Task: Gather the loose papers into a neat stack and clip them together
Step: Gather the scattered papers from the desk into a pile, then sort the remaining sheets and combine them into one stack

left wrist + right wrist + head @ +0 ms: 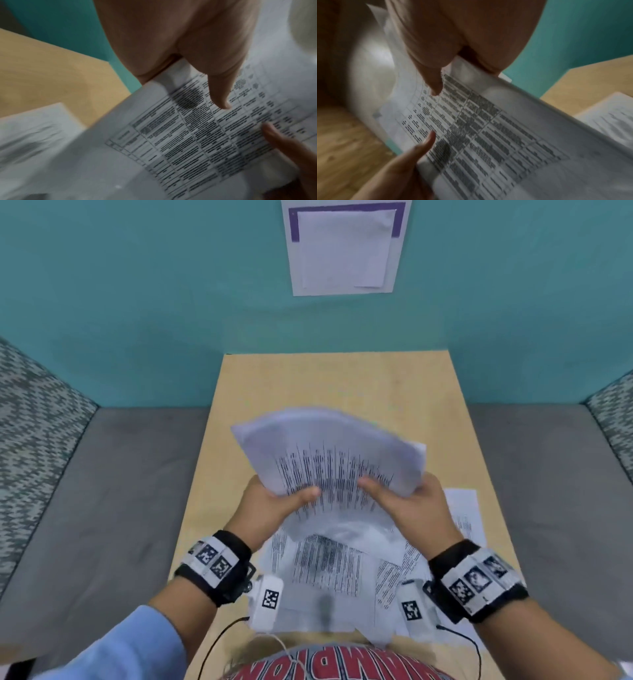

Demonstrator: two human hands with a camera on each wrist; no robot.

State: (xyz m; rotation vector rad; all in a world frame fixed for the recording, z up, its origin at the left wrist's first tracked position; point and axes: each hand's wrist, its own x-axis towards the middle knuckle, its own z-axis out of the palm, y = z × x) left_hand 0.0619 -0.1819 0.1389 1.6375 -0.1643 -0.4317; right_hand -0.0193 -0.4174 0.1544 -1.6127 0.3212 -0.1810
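Note:
A bundle of printed papers (329,453) with table text is raised above the wooden table (335,381), tilted away from me. My left hand (274,501) grips its left lower edge, thumb on the front. My right hand (407,501) grips the right lower edge the same way. The left wrist view shows the papers (197,135) pinched under my left thumb (221,94). The right wrist view shows the sheet (488,135) under my right thumb (433,81). More loose printed sheets (329,570) lie on the table beneath my hands. A dark blurred shape (325,606) lies on them; I cannot tell what it is.
Another loose sheet (462,508) lies at the table's right side. Grey seat cushions (102,508) flank the table, with a teal wall (137,302) behind. A paper notice (346,248) hangs on that wall. Cables (219,642) run from my wrist cameras.

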